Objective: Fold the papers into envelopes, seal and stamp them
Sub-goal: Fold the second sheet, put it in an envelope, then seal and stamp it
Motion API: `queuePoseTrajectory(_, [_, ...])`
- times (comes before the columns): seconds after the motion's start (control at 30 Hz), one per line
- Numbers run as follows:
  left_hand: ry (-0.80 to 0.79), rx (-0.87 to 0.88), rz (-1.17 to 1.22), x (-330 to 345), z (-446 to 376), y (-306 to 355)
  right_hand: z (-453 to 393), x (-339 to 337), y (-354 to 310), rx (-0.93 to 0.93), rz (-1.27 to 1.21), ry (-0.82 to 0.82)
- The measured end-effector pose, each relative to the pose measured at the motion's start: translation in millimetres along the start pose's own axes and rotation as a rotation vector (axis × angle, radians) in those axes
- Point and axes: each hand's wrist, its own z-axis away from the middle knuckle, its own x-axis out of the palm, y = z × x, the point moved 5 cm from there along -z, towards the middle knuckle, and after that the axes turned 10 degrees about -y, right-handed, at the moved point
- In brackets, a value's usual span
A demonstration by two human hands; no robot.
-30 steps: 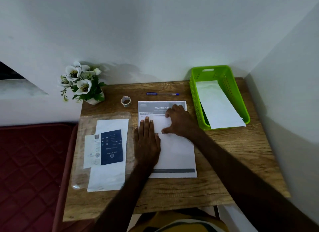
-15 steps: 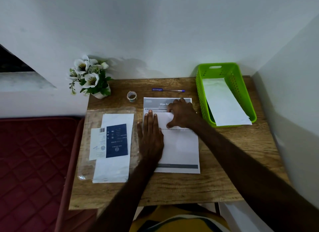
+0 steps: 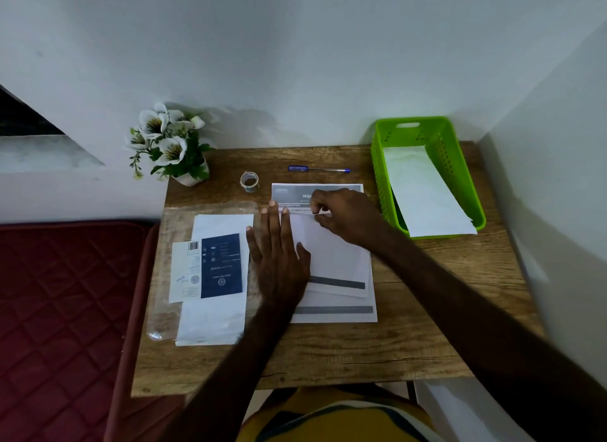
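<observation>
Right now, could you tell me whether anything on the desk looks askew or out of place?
Only the top sheet: it sits slightly skewed on the paper stack, its dark footer band above the one beneath. The right hand pinches its far edge; the left hand presses flat.

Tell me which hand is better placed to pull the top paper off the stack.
The right hand: it already pinches the top sheet at its far edge, while the left hand lies flat, pressing the stack's left side.
</observation>
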Motion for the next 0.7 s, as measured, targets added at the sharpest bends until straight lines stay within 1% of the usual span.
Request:
queuePoseTrajectory(0.17, [0.008, 0.05, -0.016, 0.1, 1.6, -1.8, 12.8, 17.5, 1.8, -0.12, 0.162, 0.157])
queuePoseTrajectory(0.37, [-0.083, 0.114, -0.053, 16.0, 7.2, 1.3, 18.7, 58.1, 17.3, -0.186, 0.295, 0.282])
queuePoseTrajectory(0.53, [-0.115, 0.138, -0.06, 32.0, 11.2, -2.2, 22.7, 90.4, 22.8, -0.236, 0.322, 0.301])
queuePoseTrajectory(0.7, [-0.132, 0.105, -0.056, 40.7, 12.2, -7.6, 22.3, 108.9, 19.0, -0.206, 0.366, 0.27])
